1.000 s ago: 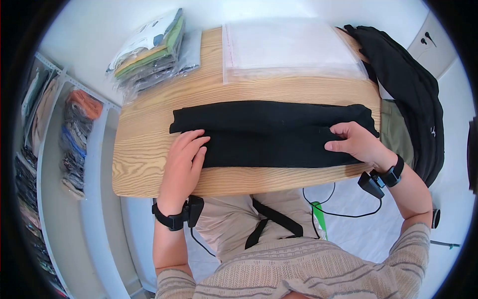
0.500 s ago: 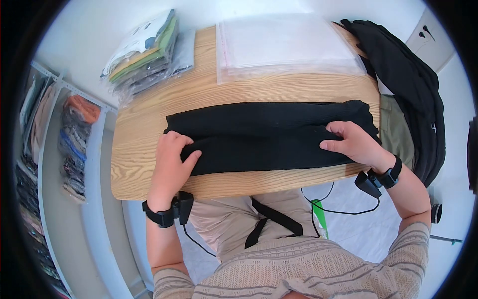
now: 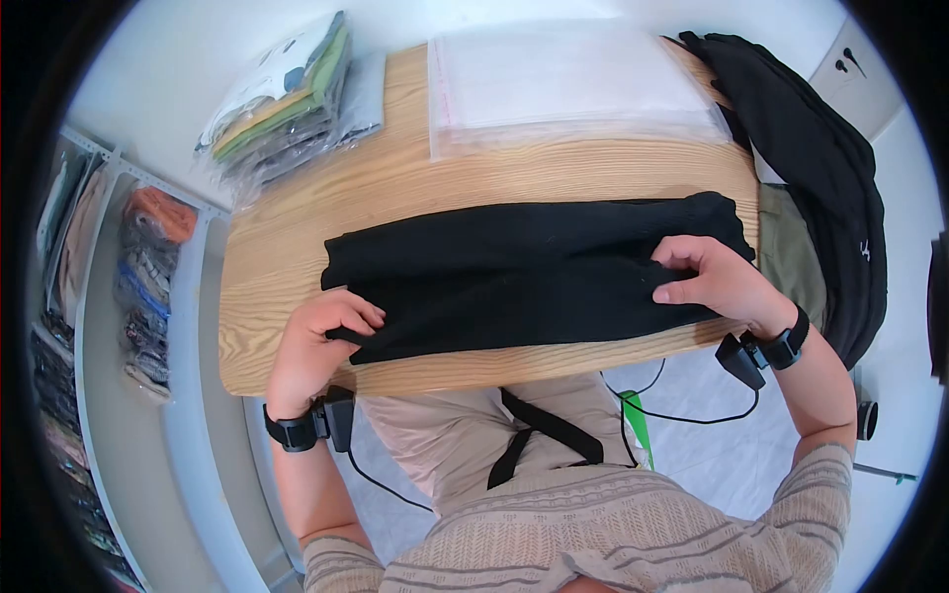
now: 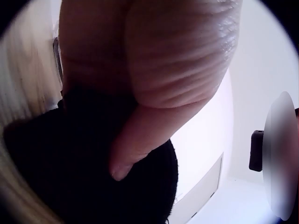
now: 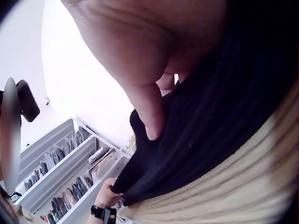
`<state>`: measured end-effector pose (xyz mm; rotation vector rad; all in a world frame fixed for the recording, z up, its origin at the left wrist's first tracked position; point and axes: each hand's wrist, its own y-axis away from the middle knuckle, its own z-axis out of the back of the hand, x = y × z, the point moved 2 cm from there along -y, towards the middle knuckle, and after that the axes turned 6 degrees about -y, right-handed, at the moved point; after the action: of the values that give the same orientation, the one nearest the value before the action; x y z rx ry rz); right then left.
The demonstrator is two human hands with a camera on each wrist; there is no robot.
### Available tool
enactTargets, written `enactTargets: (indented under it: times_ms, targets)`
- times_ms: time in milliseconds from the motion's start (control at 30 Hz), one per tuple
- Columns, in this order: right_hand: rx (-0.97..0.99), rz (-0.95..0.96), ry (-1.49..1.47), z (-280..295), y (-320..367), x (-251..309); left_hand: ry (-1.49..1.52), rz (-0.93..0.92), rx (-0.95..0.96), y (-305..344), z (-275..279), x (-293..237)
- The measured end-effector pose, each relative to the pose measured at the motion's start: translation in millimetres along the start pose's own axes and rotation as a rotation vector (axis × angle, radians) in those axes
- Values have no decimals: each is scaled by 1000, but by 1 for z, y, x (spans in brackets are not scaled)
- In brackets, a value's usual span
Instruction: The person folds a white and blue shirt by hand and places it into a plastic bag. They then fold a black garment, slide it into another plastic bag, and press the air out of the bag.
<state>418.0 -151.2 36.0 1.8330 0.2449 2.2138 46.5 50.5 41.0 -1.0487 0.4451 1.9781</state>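
A long, folded black garment (image 3: 514,277) lies across the wooden table in the head view, with soft creases along its middle. At its near left corner my left hand (image 3: 318,336) grips the cloth; in the left wrist view the thumb (image 4: 128,161) lies over the black fabric and the other fingers are hidden. Toward the other end, my right hand (image 3: 717,280) pinches a bit of the upper surface between thumb and curled fingers. The right wrist view shows that thumb (image 5: 152,116) against the raised black cloth, the left hand (image 5: 107,193) at the far end.
Clear plastic bags (image 3: 573,89) lie flat at the table's back. Bagged folded clothes (image 3: 287,99) are stacked at the back left. Black and olive garments (image 3: 811,178) hang over the right edge. Shelves (image 3: 148,415) of packed clothes stand to the left.
My left hand has slid left and toward the body, from resting on the cloth to gripping its corner. The garment's left end has come nearer the table's front edge. The right hand stays nearly in place.
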Motion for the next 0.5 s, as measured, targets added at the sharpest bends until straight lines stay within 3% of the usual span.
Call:
enactTargets:
  times_ms: [133,367,433,500]
  targets:
    - [45,-19,-11,3,0,-2,-68,-76,34,7,-2,6]
    - [22,76,31,0,5,-6,-261,52,-71,3,-9,-8]
    - [87,428,267,-2,8,-2,-322,59,-45,4,-9,-11]
    - [109,407,295,1,11,-7,-384,66,-17,4,-9,-12]
